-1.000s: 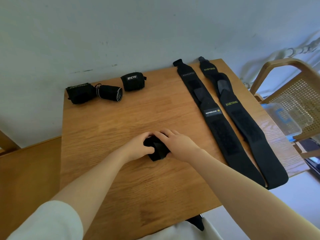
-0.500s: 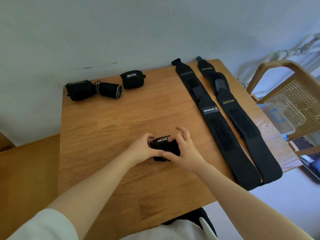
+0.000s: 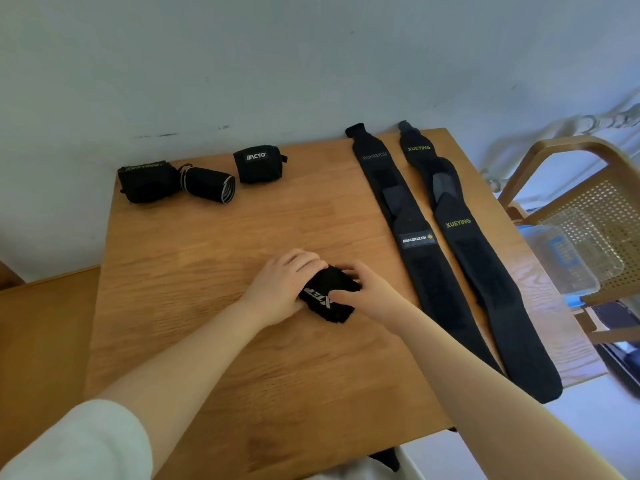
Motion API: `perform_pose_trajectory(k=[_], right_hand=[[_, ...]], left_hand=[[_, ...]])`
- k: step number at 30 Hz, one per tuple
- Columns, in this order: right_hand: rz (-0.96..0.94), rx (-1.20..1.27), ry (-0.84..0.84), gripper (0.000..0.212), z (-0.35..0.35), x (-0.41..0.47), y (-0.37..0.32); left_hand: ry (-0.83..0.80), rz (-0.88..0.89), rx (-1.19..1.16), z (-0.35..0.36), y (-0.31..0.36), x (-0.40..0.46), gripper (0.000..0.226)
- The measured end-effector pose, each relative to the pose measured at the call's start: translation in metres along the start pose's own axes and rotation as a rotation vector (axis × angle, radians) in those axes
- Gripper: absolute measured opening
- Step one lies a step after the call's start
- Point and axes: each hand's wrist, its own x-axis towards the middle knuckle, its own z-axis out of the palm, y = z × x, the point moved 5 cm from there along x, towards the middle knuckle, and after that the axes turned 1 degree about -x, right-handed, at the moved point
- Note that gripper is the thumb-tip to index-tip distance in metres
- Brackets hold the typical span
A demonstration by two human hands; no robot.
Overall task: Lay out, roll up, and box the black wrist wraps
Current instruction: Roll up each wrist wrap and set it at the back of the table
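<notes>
A rolled black wrist wrap (image 3: 329,294) with white lettering lies at the middle of the wooden table (image 3: 207,258). My left hand (image 3: 282,284) grips its left end and my right hand (image 3: 367,294) grips its right end. Two black wraps lie flat and stretched out on the right: one with a white label (image 3: 419,244), one with yellow lettering (image 3: 474,258). Three rolled wraps sit at the back left: one with green lettering (image 3: 147,181), one with white stripes (image 3: 207,184), one with a white logo (image 3: 258,164).
A clear plastic box (image 3: 568,258) with a blue part rests on a cane-seated wooden chair (image 3: 595,202) right of the table. A pale wall stands just behind the table. A lower wooden surface (image 3: 41,341) lies to the left.
The rolled wrap has turned between my hands, its white lettering now facing up, and both hands have closed in round its ends. The view shifted slightly.
</notes>
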Motion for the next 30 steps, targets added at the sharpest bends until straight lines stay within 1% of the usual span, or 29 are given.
perform_pose_trajectory(k=[1, 2, 3, 4, 5, 6, 7, 8, 9, 11, 13, 15, 17, 21, 24, 27, 30], right_hand=[[0.043, 0.033, -0.010, 0.066, -0.004, 0.008, -0.001], [0.100, 0.073, 0.011, 0.076, -0.009, 0.014, -0.002], [0.160, 0.122, 0.041, 0.086, -0.012, 0.021, -0.002], [0.200, 0.181, 0.061, 0.095, -0.014, 0.026, -0.003], [0.221, 0.229, 0.066, 0.099, -0.014, 0.032, -0.004], [0.230, 0.250, 0.057, 0.096, -0.013, 0.036, -0.007], [0.232, 0.237, 0.038, 0.088, -0.012, 0.041, -0.010], [0.229, 0.197, 0.017, 0.077, -0.013, 0.046, -0.013], [0.229, 0.155, -0.003, 0.066, -0.015, 0.053, -0.015], [0.224, 0.141, -0.024, 0.055, -0.023, 0.068, -0.016], [0.207, 0.250, -0.012, 0.047, -0.034, 0.087, -0.019], [0.209, 0.377, 0.005, 0.038, -0.046, 0.106, -0.022], [0.201, 0.441, 0.021, 0.029, -0.057, 0.128, -0.028], [0.156, 0.501, 0.028, 0.034, -0.073, 0.174, -0.043], [0.143, 0.542, 0.039, 0.043, -0.079, 0.204, -0.054], [0.166, 0.647, 0.029, 0.045, -0.077, 0.226, -0.065], [0.182, 0.671, -0.011, 0.045, -0.068, 0.235, -0.076]], left_hand=[[0.065, -0.085, 0.034, -0.003, -0.004, 0.008, 0.064], [0.151, -0.242, 0.006, -0.009, -0.011, 0.015, 0.065], [0.211, -0.448, -0.103, -0.015, -0.018, 0.019, 0.065], [0.227, -0.641, -0.281, -0.017, -0.023, 0.023, 0.062], [0.198, -0.777, -0.473, -0.014, -0.025, 0.027, 0.055], [0.124, -0.837, -0.630, -0.008, -0.024, 0.032, 0.049], [0.067, -0.827, -0.712, -0.002, -0.020, 0.038, 0.047], [0.044, -0.773, -0.748, 0.000, -0.016, 0.043, 0.047], [0.045, -0.726, -0.768, -0.003, -0.014, 0.047, 0.050], [0.072, -0.679, -0.783, -0.007, -0.019, 0.052, 0.062], [0.125, -0.662, -0.761, -0.009, -0.031, 0.062, 0.070], [0.176, -0.613, -0.723, -0.014, -0.038, 0.079, 0.070], [0.192, -0.543, -0.606, -0.021, -0.044, 0.103, 0.067], [0.181, -0.438, -0.152, -0.044, -0.062, 0.156, 0.063], [0.140, -0.450, 0.148, -0.051, -0.077, 0.186, 0.061], [0.151, -0.491, 0.269, -0.057, -0.090, 0.206, 0.058], [0.135, -0.518, 0.316, -0.064, -0.102, 0.210, 0.058]])
